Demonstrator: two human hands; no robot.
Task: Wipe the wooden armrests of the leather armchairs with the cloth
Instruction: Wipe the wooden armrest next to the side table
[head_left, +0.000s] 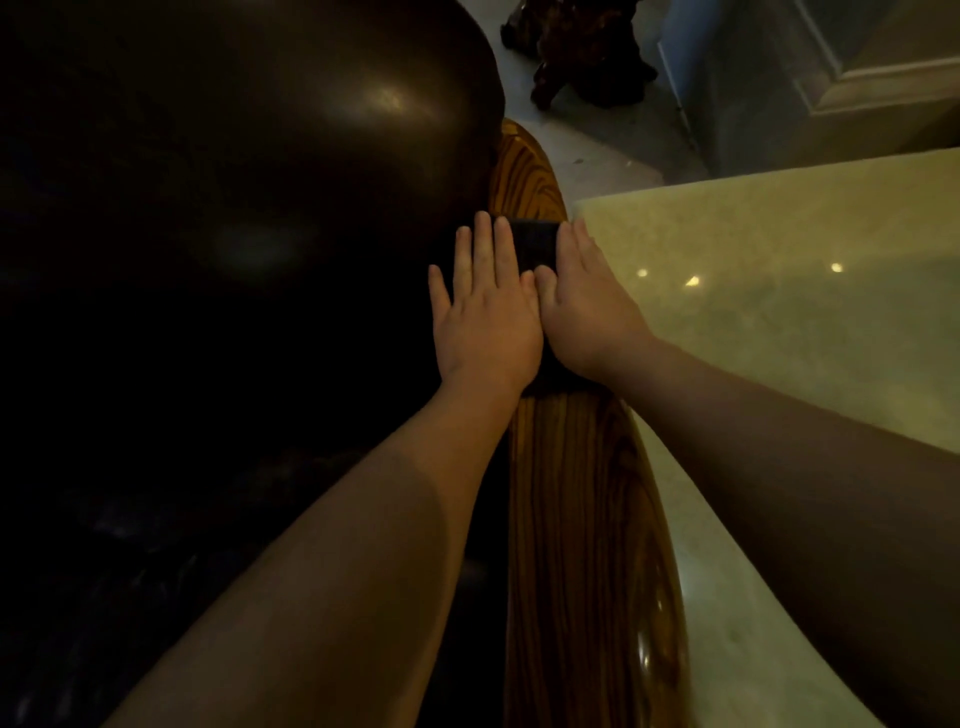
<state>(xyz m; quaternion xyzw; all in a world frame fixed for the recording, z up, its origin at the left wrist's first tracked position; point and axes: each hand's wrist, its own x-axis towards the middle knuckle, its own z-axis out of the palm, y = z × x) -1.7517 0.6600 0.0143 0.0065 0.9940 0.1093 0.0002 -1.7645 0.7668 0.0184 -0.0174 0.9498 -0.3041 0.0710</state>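
While both bare forearms are reaching forward from the bottom of the view, the left hand (485, 306) and the right hand (587, 306) are lying flat, side by side, on a dark folded cloth (535, 244). The cloth is draped across the glossy striped-grain wooden armrest (582, 493), about midway along its visible length, and only a dark strip of it is showing between and just beyond the fingertips; the rest is hidden under the palms. Neither grip is closing around the fabric: the left fingers (483, 249) are stretching out straight and slightly spread, the right fingers (579, 244) are held straight and close together, and both palms are pressing down on the cloth. The two hands are touching near the thumbs. The cloth's far edge seems to be running straight across the armrest, though the dim light makes its outline hard to follow. The armrest is running away from the camera and curving to a point beyond the hands. To its left, the dark brown rounded leather armchair back (270, 156) is catching soft highlights. To its right, just beside the armrest, a pale yellow-green polished stone table (779, 291) is reflecting small points of light. Beyond, a dark carved wooden stand (582, 47) is sitting on the light floor (597, 140).
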